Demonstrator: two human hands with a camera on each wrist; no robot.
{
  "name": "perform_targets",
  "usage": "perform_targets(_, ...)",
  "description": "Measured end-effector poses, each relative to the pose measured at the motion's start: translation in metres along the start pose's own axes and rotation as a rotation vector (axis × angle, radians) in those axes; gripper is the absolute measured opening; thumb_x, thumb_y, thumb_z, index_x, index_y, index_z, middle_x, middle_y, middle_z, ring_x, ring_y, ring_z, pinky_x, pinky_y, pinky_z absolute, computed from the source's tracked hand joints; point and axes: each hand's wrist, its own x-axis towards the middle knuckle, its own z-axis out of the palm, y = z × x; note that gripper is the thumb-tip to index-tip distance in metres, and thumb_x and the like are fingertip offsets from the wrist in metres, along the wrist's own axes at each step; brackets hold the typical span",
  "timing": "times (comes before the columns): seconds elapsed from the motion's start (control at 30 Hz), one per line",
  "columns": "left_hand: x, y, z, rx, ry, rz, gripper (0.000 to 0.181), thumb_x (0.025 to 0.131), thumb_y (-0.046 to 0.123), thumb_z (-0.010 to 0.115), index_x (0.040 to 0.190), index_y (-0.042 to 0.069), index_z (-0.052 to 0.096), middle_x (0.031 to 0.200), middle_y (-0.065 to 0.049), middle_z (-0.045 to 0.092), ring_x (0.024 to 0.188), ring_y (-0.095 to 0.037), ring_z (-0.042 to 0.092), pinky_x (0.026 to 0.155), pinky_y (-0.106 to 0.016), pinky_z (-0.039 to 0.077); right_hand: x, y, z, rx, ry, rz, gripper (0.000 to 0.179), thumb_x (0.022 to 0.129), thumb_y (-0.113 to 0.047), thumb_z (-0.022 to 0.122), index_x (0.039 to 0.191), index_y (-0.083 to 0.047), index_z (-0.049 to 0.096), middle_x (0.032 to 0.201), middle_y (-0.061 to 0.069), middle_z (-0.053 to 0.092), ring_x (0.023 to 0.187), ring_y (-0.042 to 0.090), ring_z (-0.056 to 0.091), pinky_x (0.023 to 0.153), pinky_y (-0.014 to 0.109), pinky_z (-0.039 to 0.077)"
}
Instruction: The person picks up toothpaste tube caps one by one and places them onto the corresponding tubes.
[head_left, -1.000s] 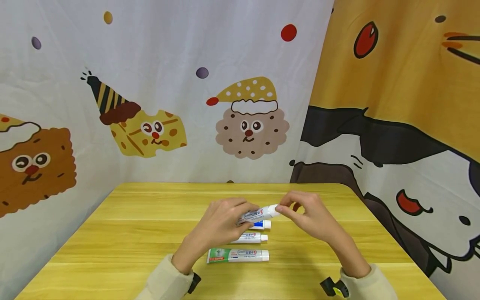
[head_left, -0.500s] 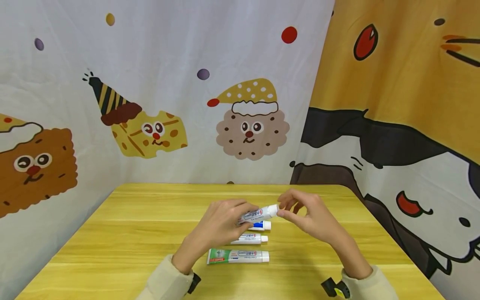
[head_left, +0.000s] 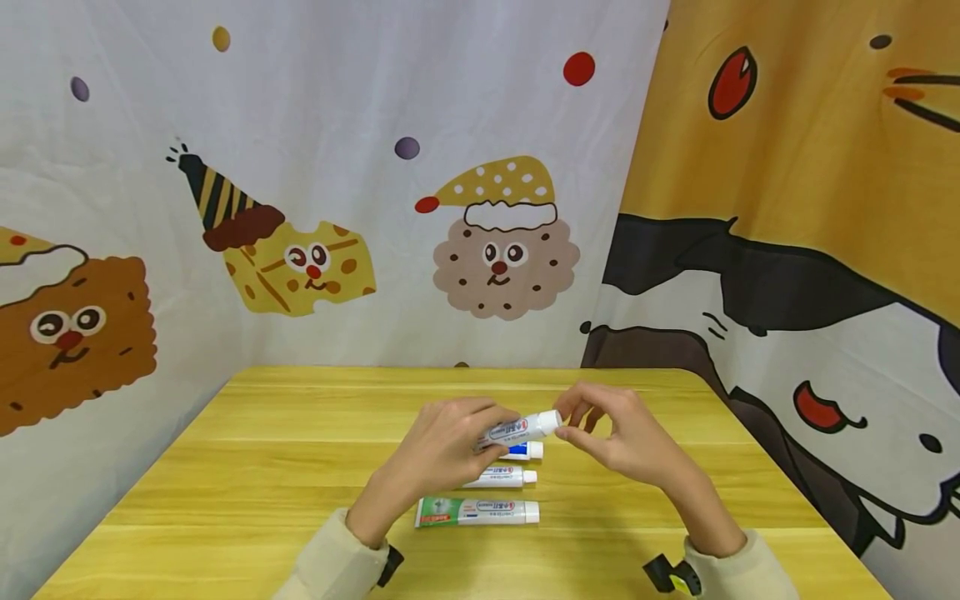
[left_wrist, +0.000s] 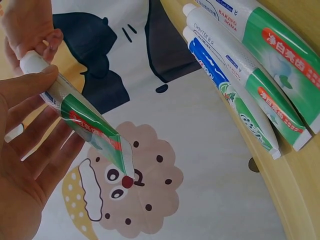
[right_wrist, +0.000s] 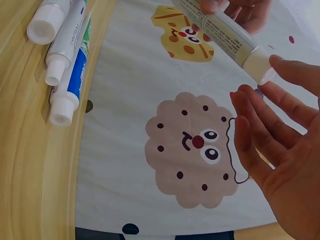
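My left hand [head_left: 453, 446] holds a toothpaste tube [head_left: 513, 431] in the head view, thumb on one side and fingers on the other. Its green crimped end points away from the palm in the left wrist view. At the other end, my right hand [head_left: 618, 433] pinches the white cap [right_wrist: 259, 66] between thumb and forefinger; its other fingers are loosely bent. Below lie three more toothpaste tubes in a row: a large green and white tube [head_left: 476, 512] nearest me, a narrower white tube [head_left: 502, 477], and a blue-marked tube [head_left: 525, 451] partly hidden by the left hand.
The tubes lie on a yellow wood-grain table [head_left: 300, 467], caps toward the right. Behind its far edge hangs a white curtain [head_left: 322, 125] with cartoon prints. A yellow, black and white cartoon cloth [head_left: 787, 192] hangs at the right.
My right fingers shift slightly about the cap, and the cap end tilts a little. The left hand keeps its hold, and the three tubes on the table stay put.
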Motion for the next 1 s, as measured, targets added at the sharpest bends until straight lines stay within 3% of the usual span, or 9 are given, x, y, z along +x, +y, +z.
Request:
perform_targets(0.3,0.0003,0.0001,-0.0006,0.001,0.006,0.016,0.034,0.086,0.026,0.085,0.118,0.021,0.076,0.109,0.007,0.078,0.073,-0.002,0.065,0.056,-0.010,0.039,0.0014,0.0004,0.0005,-0.008,-0.003,0.032,0.008,0.095,-0.017,0.075,0.092,-0.023,0.070,0.082,-0.016,0.068,0.073,0.000,0.062,0.065,0.024,0.057)
perform_targets(0.47,0.0009,0.0007,-0.0003,0.004,0.011,0.023,0.034,0.085,0.026,0.085,0.117,0.021,0.077,0.107,0.007,0.078,0.069,-0.001,0.061,0.055,-0.010,0.038,0.0017,0.0016,0.0003,-0.011,-0.003,0.023,0.015,0.097,-0.015,0.071,0.088,-0.027,0.070,0.080,-0.017,0.067,0.070,-0.001,0.060,0.064,0.024,0.056)
perform_targets(0.63,0.0004,0.0013,-0.0007,0.004,0.015,0.023,0.034,0.085,0.025,0.085,0.117,0.021,0.077,0.107,0.007,0.078,0.070,-0.001,0.061,0.055,-0.010,0.038,0.0012,0.0018,0.0009,-0.023,-0.003,0.039,0.016,0.099,-0.014,0.069,0.086,-0.022,0.071,0.076,-0.017,0.065,0.066,0.000,0.057,0.062,0.024,0.055)
perform_targets(0.8,-0.0005,0.0009,-0.0005,-0.007,0.011,0.014,0.034,0.085,0.025,0.085,0.117,0.021,0.077,0.108,0.007,0.078,0.073,-0.002,0.064,0.057,-0.011,0.041,-0.0002,-0.0008,-0.0004,-0.005,0.012,0.082,0.004,0.096,-0.017,0.073,0.095,-0.021,0.072,0.083,-0.014,0.068,0.070,0.001,0.061,0.064,0.025,0.056)
perform_targets(1.0,-0.0003,0.0003,-0.0017,-0.009,0.004,0.009,0.034,0.085,0.025,0.085,0.118,0.021,0.076,0.108,0.007,0.078,0.071,-0.002,0.063,0.057,-0.011,0.041,0.0000,-0.0013,-0.0024,0.012,0.006,-0.005,0.031,0.087,-0.008,0.081,0.113,-0.021,0.070,0.096,-0.009,0.072,0.076,0.001,0.065,0.066,0.026,0.057)
